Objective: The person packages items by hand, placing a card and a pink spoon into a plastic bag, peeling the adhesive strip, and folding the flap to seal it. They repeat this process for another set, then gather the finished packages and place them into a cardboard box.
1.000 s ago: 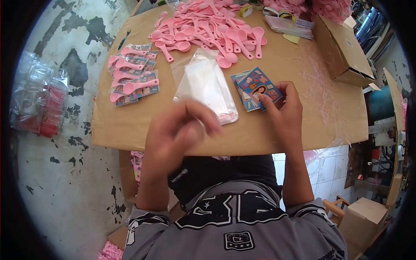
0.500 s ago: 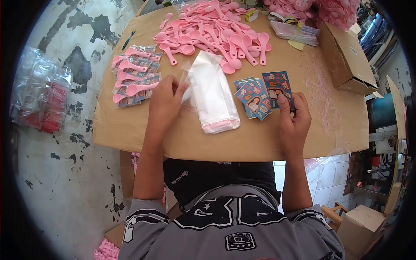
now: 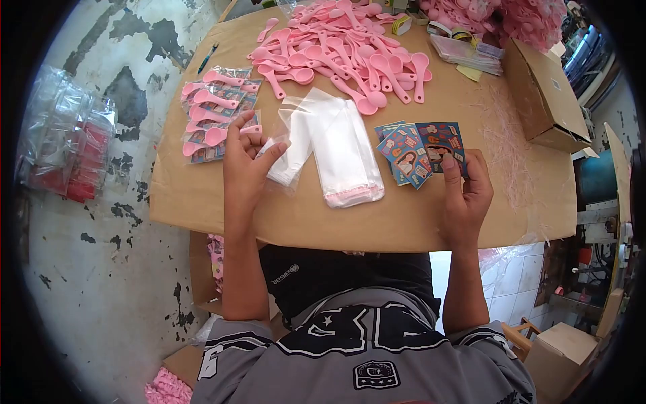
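Observation:
My left hand (image 3: pixel 247 161) is beside a fanned-out portion of clear plastic bags (image 3: pixel 296 145), its thumb and fingers closed on their left edge. Right of these lies a neat stack of clear bags (image 3: pixel 350 155) with pinkish lower edges. A blue printed card (image 3: pixel 441 138) is pinched between the thumb and fingers of my right hand (image 3: pixel 468 192). Several similar cards (image 3: pixel 406 158) lie fanned on the table just left of it, overlapping. Left of my left hand, pink spoons (image 3: pixel 215 99) rest on bagged cards in a stacked row.
A large heap of pink spoons (image 3: pixel 343 50) covers the table's far side. A cardboard box (image 3: pixel 542 94) stands at the right edge, near tape rolls (image 3: pixel 441 28) and pink shreds (image 3: pixel 505 141). A pen (image 3: pixel 207 58) lies far left. Plastic-wrapped packs (image 3: pixel 67 141) sit beyond the table's left side.
My left hand has moved slightly, and the bags under it now spread further left from the stack. My right hand still holds the card. The whole view has shifted a little.

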Available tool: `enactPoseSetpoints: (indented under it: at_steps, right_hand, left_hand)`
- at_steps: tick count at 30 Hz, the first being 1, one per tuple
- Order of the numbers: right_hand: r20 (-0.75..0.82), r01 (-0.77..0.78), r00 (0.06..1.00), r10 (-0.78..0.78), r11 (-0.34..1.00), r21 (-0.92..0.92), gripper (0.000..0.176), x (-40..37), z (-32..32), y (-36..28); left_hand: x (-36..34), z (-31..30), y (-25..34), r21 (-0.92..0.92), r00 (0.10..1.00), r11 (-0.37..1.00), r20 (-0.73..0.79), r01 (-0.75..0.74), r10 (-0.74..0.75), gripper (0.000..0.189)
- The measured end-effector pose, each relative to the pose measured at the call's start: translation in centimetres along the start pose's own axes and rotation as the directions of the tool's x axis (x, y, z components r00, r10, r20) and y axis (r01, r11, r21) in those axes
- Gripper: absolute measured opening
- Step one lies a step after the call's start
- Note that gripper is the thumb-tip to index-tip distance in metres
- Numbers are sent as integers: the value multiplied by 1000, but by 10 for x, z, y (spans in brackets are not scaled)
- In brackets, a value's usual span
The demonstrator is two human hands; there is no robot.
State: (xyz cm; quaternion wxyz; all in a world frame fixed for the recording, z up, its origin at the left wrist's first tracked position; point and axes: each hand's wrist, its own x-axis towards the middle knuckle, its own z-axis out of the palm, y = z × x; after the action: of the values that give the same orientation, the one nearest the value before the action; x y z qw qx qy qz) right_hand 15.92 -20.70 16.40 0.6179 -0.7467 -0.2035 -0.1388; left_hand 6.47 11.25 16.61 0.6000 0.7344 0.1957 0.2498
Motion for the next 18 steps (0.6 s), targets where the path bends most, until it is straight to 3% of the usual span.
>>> enactPoseSetpoints:
  at_steps: [5,6,9,12,15,17,18]
  right_hand:
    - [32,33,999,-34,999,26,15,-2,5,-8]
    - [39,40,998,-41,999,19,14,-3,7,-10]
    - [73,37,997,-40,999,35,14,-5,10,-17]
    - [138,58,988,-64,997,52,14,-12,18,-28]
    - [191,109,973,-127,989,100,17,-17,24,-34]
    - [232,107,963,-134,986,125,19,-19,25,-31]
    - [230,-9,973,-31,985,170,21,-21,25,-33]
  left_hand:
    - [-11,-13,0,38,986,989,84,141,-144,27]
    - [-17,-8,11,11,983,986,84,164,-164,15]
    - [-20,-10,10,59,973,976,88,211,-216,18]
    - [-25,-1,7,342,997,940,-62,-20,43,21]
    - [-26,-2,13,446,953,880,-157,-164,258,21]
    - [-26,-7,6,52,988,993,-115,-102,107,21]
    - [-27,-8,7,-151,997,987,-71,-49,39,23]
